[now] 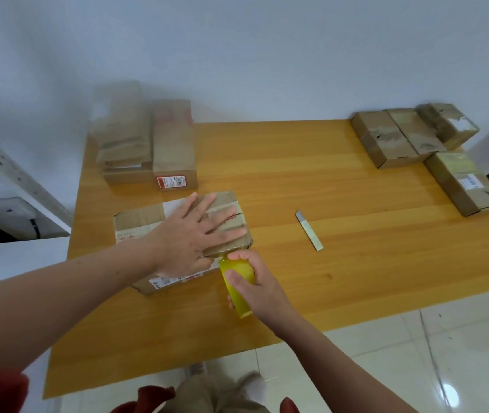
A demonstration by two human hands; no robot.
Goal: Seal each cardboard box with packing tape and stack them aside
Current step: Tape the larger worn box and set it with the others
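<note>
One box [139,222] sits on the bench [356,263] under my flat, spread left hand [195,234]; my right hand [255,281] grips the tape roll [236,290] at its near edge. If the box slides, I reckon the tape could wrinkle.

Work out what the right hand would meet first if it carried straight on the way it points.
The right hand, gripping the yellow tape roll, points at the cardboard box under the left hand; that box's near corner comes first, seemingly touching the roll.
</note>
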